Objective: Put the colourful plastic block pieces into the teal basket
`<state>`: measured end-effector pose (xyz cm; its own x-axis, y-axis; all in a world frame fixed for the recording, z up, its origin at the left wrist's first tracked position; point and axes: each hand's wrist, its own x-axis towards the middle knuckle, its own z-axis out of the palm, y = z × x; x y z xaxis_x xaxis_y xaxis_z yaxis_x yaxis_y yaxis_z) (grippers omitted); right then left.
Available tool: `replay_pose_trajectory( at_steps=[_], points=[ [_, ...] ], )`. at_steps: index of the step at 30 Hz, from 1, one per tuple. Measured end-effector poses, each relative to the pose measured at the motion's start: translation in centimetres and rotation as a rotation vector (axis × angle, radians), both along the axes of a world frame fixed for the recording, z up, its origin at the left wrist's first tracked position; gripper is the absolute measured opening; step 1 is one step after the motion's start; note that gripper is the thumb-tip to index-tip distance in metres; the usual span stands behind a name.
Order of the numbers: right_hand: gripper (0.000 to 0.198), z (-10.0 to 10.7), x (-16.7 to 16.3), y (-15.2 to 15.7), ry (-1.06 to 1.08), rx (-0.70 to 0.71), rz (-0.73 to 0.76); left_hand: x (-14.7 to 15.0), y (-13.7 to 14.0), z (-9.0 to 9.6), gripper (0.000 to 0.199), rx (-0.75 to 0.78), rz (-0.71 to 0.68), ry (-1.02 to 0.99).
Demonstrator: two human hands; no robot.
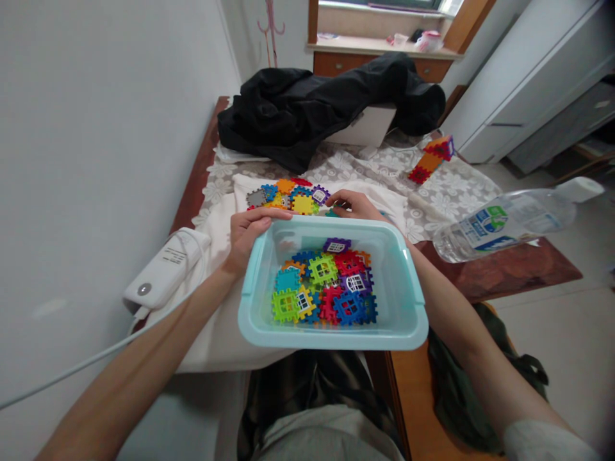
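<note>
A light-blue plastic bin [331, 339] stands in front of me, with several colourful interlocking building tiles [323, 270] inside, some with window lattices. My left hand [250, 237] grips the bin's far left corner, its fingers over the rim. Beyond the far rim, my right hand [355, 203] hovers low by the loose tiles, fingers bent and apart; its lower part is hidden behind the bin. Just left of it lies a pile of tiles [302, 203] in yellow, orange, blue, grey and purple on the white cloth [221, 221].
A clear water bottle [509, 221] stands at the right table edge. Farther back are joined red and orange tiles [431, 160] and a black garment [298, 105] over a white box [365, 125]. On the left lies a white power strip [166, 266] with a cable.
</note>
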<state>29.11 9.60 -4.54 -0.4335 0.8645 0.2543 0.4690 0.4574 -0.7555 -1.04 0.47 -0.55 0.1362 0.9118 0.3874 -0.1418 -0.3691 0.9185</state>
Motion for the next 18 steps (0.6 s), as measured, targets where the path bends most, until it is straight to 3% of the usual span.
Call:
replay_pose_trajectory(
  at_steps=[5,11,14,18],
  points=[
    [0.016,0.3,0.0,0.3,0.341,-0.028,-0.102,-0.1,0.0,-0.2,0.025,0.009,0.017,0.012],
    [0.037,2.5,-0.3,-0.7,0.86,-0.273,-0.126,-0.2,0.0,-0.2,0.024,-0.002,0.028,0.031],
    [0.044,4.5,-0.6,-2.3,0.899,-0.257,-0.032,-0.2,0.0,-0.2,0.024,0.006,0.008,0.023],
    [0.047,5.9,-0.5,-3.7,0.791,-0.288,0.239,-0.1,-0.1,0.0,0.025,-0.012,0.007,0.022]
  ],
)
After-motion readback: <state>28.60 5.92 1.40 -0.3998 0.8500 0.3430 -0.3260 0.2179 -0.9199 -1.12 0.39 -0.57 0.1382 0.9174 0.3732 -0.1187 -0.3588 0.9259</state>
